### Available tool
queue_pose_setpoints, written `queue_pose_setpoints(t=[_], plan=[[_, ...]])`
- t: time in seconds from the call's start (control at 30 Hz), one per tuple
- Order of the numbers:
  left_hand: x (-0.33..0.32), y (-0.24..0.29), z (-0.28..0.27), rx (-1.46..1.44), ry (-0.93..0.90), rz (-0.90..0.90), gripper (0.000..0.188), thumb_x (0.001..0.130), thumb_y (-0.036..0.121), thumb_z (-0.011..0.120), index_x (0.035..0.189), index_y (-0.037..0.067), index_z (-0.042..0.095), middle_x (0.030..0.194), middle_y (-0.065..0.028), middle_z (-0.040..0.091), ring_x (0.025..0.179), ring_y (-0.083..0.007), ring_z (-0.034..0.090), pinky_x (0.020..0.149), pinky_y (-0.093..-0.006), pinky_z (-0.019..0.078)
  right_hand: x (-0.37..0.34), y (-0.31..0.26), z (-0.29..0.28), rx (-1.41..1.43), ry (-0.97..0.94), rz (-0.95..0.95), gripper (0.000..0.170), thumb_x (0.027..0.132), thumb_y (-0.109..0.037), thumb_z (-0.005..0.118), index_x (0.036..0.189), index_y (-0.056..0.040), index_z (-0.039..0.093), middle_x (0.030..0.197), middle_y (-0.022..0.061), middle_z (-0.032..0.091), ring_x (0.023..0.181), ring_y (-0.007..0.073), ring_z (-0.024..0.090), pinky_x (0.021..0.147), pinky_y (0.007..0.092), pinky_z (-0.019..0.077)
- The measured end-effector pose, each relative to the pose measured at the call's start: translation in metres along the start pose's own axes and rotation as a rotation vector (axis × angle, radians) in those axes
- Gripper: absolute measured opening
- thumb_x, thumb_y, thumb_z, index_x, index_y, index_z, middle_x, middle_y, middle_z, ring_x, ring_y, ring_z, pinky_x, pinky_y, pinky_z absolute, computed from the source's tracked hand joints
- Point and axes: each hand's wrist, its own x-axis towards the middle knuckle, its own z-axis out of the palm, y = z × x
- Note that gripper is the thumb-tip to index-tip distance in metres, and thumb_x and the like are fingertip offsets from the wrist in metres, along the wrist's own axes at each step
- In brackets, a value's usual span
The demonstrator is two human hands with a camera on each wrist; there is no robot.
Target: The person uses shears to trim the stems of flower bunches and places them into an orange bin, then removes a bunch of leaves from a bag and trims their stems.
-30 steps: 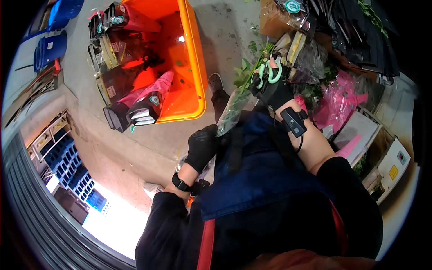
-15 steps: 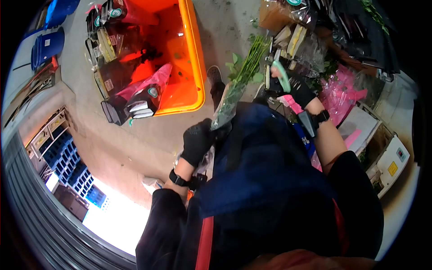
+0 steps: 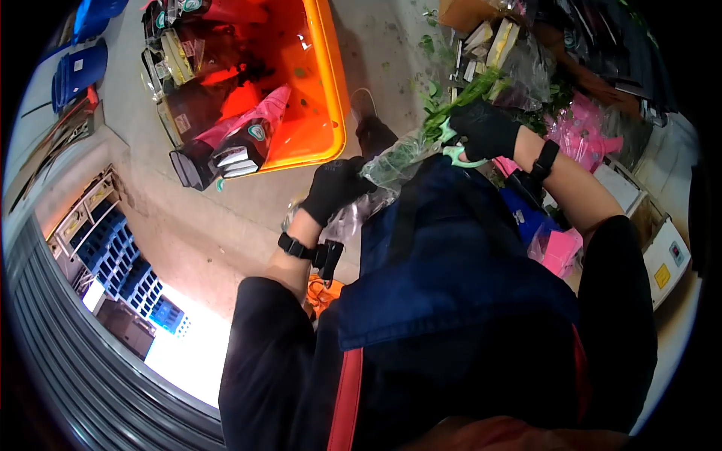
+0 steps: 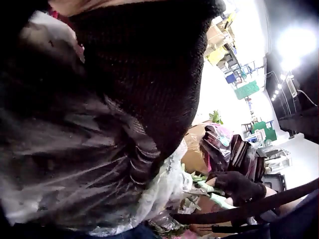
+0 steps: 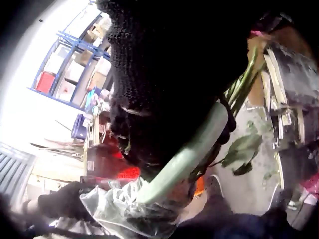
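A clear plastic sleeve (image 3: 391,161) wraps the lower part of a bunch of green stems (image 3: 481,86), which lies slanted across the front of a dark blue apron. My black-gloved left hand (image 3: 335,189) grips the sleeve's end, and the crumpled film hangs below it. At the other end, my black-gloved right hand (image 3: 485,131) holds scissors with pale green handles (image 3: 456,155) against the stems. Up close in the right wrist view, one handle (image 5: 184,157) crosses the palm. Stems and a leaf (image 5: 242,153) stick out past the fingers there. The scissor blades are hidden.
An orange tub (image 3: 337,83) stands ahead on the left, with several bundles in black and pink wrapping (image 3: 252,143). To the right lie more wrapped packs (image 3: 502,45) and pink plastic (image 3: 583,135). Loose leaves lie on the concrete floor (image 3: 387,45).
My right hand swung away to the right with the scissors, then came back to the stems. The bunch tipped over toward the right, and my left hand rose slightly.
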Motion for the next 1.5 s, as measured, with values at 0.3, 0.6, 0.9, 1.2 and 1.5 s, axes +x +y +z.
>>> queue_pose_setpoints(t=[0.3,0.6,0.9,1.2,1.5], plan=[[0.041,-0.021,0.018,-0.03,-0.103,0.113,0.036,0.067,0.018,0.069,0.101,0.008,0.065,0.081,-0.0204,0.063,0.077,-0.0361,0.062,0.067,-0.0401,0.049,0.02,-0.058,0.049,0.054,0.143,-0.157,0.05,0.055,-0.039,0.072,0.087,-0.0017,0.062,0.087,0.0183,0.059,0.077,0.0364,0.06,0.07,0.0438,0.0476],[0.073,-0.02,-0.015,-0.314,-0.261,-0.11,0.044,0.07,0.022,0.075,0.11,0.008,0.065,0.093,-0.0149,0.067,0.087,-0.0288,0.065,0.079,-0.0351,0.0498,-0.059,-0.043,0.009,0.673,0.112,0.156,0.039,0.075,-0.032,0.073,0.098,-0.0028,0.063,0.086,0.0128,0.062,0.081,0.0248,0.061,0.072,0.033,0.048],[0.201,0.126,0.078,0.216,-0.399,0.309,0.036,0.071,0.034,0.069,0.096,0.009,0.068,0.092,-0.0187,0.066,0.088,-0.0356,0.063,0.076,-0.0446,0.0508,-0.218,0.003,0.09,0.392,0.619,0.599,0.032,0.084,-0.031,0.067,0.103,-0.0049,0.064,0.082,0.0092,0.063,0.072,0.0205,0.059,0.065,0.0348,0.0443],[0.248,0.184,0.13,-0.169,0.259,0.594,0.031,0.077,0.029,0.057,0.102,0.012,0.063,0.087,-0.0127,0.066,0.085,-0.0307,0.064,0.073,-0.041,0.0507,-0.283,0.063,0.158,0.881,0.919,0.991,0.034,0.088,-0.034,0.064,0.078,-0.0044,0.051,0.056,0.0058,0.053,0.046,0.0142,0.055,0.042,0.0283,0.0437],[0.228,-0.142,-0.147,-0.771,0.57,-0.156,0.021,0.087,0.022,0.056,0.096,0.003,0.062,0.071,-0.0049,0.061,0.055,-0.0145,0.061,0.049,-0.027,0.0478,-0.147,0.074,0.144,0.918,0.639,0.768,0.01,0.083,-0.006,0.058,0.088,0.0006,0.053,0.08,0.0084,0.055,0.078,0.0218,0.061,0.066,0.0346,0.0483]])
